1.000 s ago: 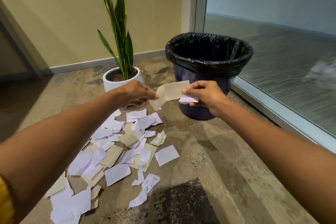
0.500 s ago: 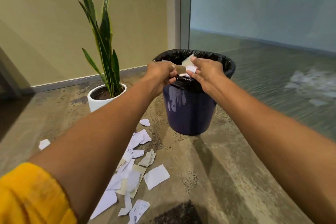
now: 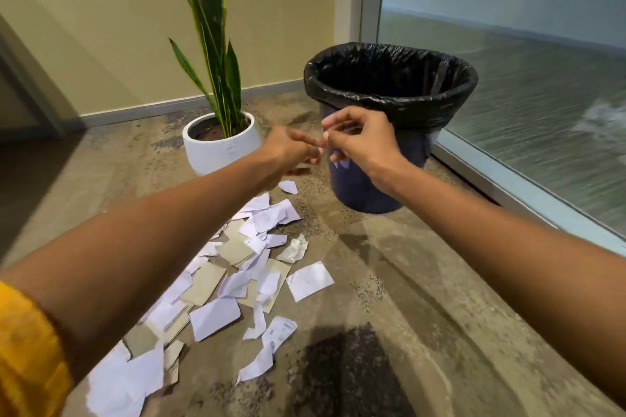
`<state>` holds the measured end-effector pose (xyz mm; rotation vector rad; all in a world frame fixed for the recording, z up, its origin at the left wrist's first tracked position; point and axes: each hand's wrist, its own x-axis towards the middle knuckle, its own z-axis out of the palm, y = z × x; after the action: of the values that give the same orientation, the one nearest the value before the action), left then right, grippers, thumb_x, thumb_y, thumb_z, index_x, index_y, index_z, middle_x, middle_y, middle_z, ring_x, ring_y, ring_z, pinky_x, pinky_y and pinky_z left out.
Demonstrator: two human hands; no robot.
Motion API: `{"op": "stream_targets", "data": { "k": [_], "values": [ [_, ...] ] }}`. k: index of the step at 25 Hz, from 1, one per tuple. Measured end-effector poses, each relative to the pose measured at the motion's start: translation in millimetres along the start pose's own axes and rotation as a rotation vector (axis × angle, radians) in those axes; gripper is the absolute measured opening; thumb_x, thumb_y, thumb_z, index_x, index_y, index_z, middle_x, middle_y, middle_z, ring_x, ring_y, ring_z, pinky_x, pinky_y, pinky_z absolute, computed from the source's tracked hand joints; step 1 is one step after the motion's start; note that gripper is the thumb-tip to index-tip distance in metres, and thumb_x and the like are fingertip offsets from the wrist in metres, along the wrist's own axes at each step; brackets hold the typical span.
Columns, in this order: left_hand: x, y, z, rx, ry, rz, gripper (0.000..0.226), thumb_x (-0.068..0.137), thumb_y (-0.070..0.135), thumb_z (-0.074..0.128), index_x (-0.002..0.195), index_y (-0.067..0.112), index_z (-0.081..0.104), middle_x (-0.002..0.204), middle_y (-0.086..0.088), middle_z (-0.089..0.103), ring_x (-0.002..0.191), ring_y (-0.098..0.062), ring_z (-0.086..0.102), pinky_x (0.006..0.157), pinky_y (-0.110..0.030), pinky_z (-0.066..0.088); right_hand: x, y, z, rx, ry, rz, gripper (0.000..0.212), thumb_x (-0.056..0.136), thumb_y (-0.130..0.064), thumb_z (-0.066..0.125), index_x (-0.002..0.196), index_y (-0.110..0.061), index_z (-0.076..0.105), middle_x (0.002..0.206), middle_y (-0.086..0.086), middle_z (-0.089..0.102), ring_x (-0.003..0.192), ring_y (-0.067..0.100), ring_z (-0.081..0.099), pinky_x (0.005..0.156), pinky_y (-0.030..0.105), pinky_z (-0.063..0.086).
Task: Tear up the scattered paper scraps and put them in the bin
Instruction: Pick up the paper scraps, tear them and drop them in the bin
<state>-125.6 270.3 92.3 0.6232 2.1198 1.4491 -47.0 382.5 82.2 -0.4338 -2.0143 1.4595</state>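
Scraps [image 3: 237,267] on floor below both hands [image 3: 291,152].

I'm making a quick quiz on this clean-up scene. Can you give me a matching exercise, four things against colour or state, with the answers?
Things:
1. bin liner
2. plant pot
3. crumpled paper ball
4. sleeve

Descriptions:
A. yellow
B. white, beside the bin
C. black, folded over the rim
D. lying on the floor at the edge of the scraps

Pairs: 1-C, 2-B, 3-D, 4-A
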Motion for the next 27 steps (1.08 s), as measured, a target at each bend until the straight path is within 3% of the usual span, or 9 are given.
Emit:
{"op": "stream_targets", "data": {
  "k": [3,6,9,13,16,19,22,25,27],
  "values": [
    [-6.4,-45.7,-14.6,0.193,-0.112,-0.099,0.016,0.084,0.002,0.065,0.099,0.002,0.068,0.082,-0.007,0.066,0.081,-0.017,0.062,0.070,-0.026,0.052,-21.4,33.5,24.2,-0.170,-0.139,0.104,0.013,0.081,0.000,0.070,0.092,-0.007,0.072,0.073,0.000,0.065,0.062,0.006,0.059,0.053,0.020,0.056],
    [-12.3,-86.1,-26.2,0.606,-0.312,-0.137,0.032,0.080,0.004,0.070,0.111,0.004,0.068,0.090,-0.008,0.063,0.075,-0.014,0.058,0.066,-0.024,0.051,-43.4,73.3,38.9,-0.400,-0.354,0.196,0.017,0.081,-0.001,0.067,0.096,-0.005,0.073,0.088,0.010,0.073,0.076,0.015,0.063,0.070,0.027,0.053],
    [-14.1,-119.5,-34.7,1.047,-0.492,-0.128,0.055,0.074,0.017,0.077,0.126,0.017,0.058,0.112,-0.007,0.062,0.098,-0.023,0.058,0.078,-0.026,0.046,-62.0,104.6,52.0,-0.592,-0.562,0.230,0.021,0.079,-0.006,0.069,0.100,-0.009,0.070,0.100,0.013,0.071,0.096,0.027,0.065,0.080,0.029,0.049],
    [-11.5,-160.3,-35.1,1.076,-0.525,-0.140,0.090,0.069,0.030,0.081,0.144,0.020,0.034,0.140,-0.012,0.048,0.124,-0.028,0.048,0.089,-0.027,0.038,-80.1,129.6,66.5,-0.885,-0.766,0.121,0.056,0.081,-0.029,0.073,0.132,-0.019,0.052,0.129,0.008,0.054,0.125,0.027,0.046,0.101,0.036,0.041],
    [-11.2,-182.1,-28.1,1.159,-0.531,-0.143,0.103,0.066,0.031,0.083,0.148,0.027,0.020,0.143,-0.015,0.038,0.125,-0.033,0.045,0.095,-0.033,0.041,-89.8,141.7,71.7,-0.953,-0.781,0.118,0.059,0.079,-0.035,0.073,0.132,-0.024,0.049,0.134,0.006,0.047,0.129,0.027,0.038,0.105,0.045,0.036],
    [-11.8,-190.4,-21.5,1.262,-0.512,-0.106,0.092,0.067,0.027,0.083,0.142,0.026,0.030,0.138,-0.015,0.035,0.117,-0.035,0.051,0.092,-0.037,0.047,-90.8,145.6,70.1,-0.872,-0.734,0.205,0.035,0.075,-0.029,0.078,0.106,-0.020,0.063,0.107,0.002,0.061,0.111,0.023,0.051,0.096,0.039,0.041],
    [-11.2,-186.4,-19.3,1.255,-0.471,-0.074,0.058,0.070,0.020,0.080,0.121,0.018,0.053,0.131,-0.014,0.041,0.104,-0.031,0.057,0.085,-0.036,0.050,-90.7,141.0,64.4,-0.726,-0.725,0.273,0.014,0.076,-0.016,0.076,0.089,-0.012,0.073,0.080,-0.003,0.062,0.087,0.015,0.060,0.084,0.030,0.048],
    [-15.8,-180.6,-18.2,1.285,-0.471,-0.058,0.037,0.075,0.019,0.075,0.110,0.011,0.064,0.122,-0.013,0.053,0.101,-0.029,0.057,0.080,-0.033,0.049,-102.4,130.4,65.2,-0.628,-0.678,0.265,0.012,0.082,-0.025,0.072,0.086,-0.015,0.067,0.087,-0.003,0.063,0.094,0.018,0.063,0.081,0.028,0.049],
    [-20.7,-174.6,-18.2,1.313,-0.494,-0.059,0.036,0.079,0.019,0.071,0.113,0.009,0.065,0.119,-0.014,0.061,0.105,-0.028,0.057,0.079,-0.031,0.046,-116.7,124.9,74.1,-0.758,-0.671,0.262,0.039,0.079,-0.054,0.066,0.100,-0.021,0.059,0.110,0.000,0.056,0.111,0.022,0.052,0.089,0.036,0.045]
  ]
}}
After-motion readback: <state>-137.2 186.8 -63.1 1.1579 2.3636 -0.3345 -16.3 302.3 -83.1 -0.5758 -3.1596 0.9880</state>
